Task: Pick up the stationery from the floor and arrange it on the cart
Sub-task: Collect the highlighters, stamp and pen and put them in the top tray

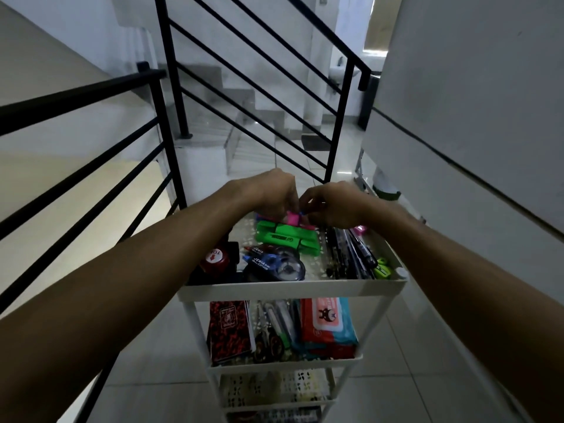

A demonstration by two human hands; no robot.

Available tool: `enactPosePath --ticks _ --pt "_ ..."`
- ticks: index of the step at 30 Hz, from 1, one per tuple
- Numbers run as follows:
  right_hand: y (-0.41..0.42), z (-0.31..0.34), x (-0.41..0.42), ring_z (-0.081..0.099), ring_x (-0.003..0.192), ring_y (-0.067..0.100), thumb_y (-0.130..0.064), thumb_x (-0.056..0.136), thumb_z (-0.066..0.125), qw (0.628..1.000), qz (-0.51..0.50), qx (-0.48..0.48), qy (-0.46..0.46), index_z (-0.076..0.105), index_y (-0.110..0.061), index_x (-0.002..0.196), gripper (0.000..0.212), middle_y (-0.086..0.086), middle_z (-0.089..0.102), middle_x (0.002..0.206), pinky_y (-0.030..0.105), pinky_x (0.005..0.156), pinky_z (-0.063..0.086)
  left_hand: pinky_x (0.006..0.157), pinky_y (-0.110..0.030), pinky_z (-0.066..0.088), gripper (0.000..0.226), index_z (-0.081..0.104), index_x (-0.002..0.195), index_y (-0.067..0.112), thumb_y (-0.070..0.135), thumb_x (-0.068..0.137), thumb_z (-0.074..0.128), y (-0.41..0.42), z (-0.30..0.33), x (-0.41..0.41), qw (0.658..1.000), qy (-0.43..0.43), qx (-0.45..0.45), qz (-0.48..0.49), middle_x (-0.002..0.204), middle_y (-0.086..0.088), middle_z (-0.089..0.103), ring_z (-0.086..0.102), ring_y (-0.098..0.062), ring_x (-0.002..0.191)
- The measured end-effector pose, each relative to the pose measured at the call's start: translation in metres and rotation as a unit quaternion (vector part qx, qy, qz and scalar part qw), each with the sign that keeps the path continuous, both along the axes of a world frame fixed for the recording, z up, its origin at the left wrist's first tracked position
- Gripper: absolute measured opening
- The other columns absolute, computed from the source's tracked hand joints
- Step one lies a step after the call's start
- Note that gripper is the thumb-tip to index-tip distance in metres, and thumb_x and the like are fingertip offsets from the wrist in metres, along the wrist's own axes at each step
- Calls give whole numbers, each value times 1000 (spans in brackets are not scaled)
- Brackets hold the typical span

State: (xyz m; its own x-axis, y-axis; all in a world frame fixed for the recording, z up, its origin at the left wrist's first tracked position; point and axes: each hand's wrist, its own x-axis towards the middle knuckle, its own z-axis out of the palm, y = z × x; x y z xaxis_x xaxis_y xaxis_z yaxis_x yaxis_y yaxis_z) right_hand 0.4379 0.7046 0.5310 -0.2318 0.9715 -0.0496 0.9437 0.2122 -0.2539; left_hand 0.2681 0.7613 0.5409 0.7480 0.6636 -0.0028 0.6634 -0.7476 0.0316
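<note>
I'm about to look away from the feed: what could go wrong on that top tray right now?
Both hands, left hand and right hand, are working a pink item at the far edge of the top tray; it could slip over the back. The pens and green sharpener crowd the right rim and might get knocked off.

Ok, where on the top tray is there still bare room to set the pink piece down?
Bare mesh shows on the top tray in a strip between the correction tape dispensers and the black pens, in front of the green highlighters. The left corner, with the red stamp, is crowded. Both hands cover the far edge.
</note>
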Motion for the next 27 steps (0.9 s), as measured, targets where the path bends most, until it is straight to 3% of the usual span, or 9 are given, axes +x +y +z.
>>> enactPosePath --ticks 4,8,12,14,17,24,27 --pt "1 -8 -1 64 99 7 -33 86 71 1000 16 9 8 64 -33 122 37 -7 70 112 19 84 44 76 -20 45 31 74 106 29 25 75 79 3 -3 -6 999 -11 -43 13 86 8 72 59 -8 79" --pt "4 -11 -5 63 102 10 -34 88 67 997 36 43 -51 64 -33 124 35 -7 70 113 22 86 46 72 -19 39 35 74 105 32 26 71 82 9 1 -17 995 -15 -88 38 70 27 55 52 1 69" --pt "0 -9 -8 64 101 13 -29 89 65 995 37 60 -69 66 -32 120 31 -4 71 110 25 89 48 64 -13 45 39 74 104 27 11 69 83 9 2 -25 993 -29 -100 63 67 25 60 57 8 67" --pt "-2 -5 -8 64 100 14 -31 88 67 995 27 56 -73 69 -30 116 28 -4 72 107 29 91 51 75 -19 54 38 75 102 23 10 68 84 5 1 -25 989 -55 -120 60 70 22 65 63 8 71" --pt "-5 2 -7 64 100 16 -34 85 70 994 21 42 -100 68 -27 116 32 -4 71 107 36 92 52 87 -30 56 32 75 101 21 12 72 82 -3 2 -27 986 -78 -135 56 83 14 72 67 0 82" --pt "-17 8 -7 63 97 11 -37 84 72 998 34 22 -53 68 -28 109 27 -6 69 104 29 88 51 91 -29 51 29 73 107 24 14 80 75 -19 11 -40 988 -52 -134 50 100 9 73 65 -3 91" --pt "-21 2 -11 62 101 13 -45 85 68 997 28 43 -50 62 -31 121 39 -4 67 114 26 83 47 89 -30 48 33 69 116 26 27 83 73 -30 11 -39 991 -60 -105 59 110 4 71 62 -10 98"
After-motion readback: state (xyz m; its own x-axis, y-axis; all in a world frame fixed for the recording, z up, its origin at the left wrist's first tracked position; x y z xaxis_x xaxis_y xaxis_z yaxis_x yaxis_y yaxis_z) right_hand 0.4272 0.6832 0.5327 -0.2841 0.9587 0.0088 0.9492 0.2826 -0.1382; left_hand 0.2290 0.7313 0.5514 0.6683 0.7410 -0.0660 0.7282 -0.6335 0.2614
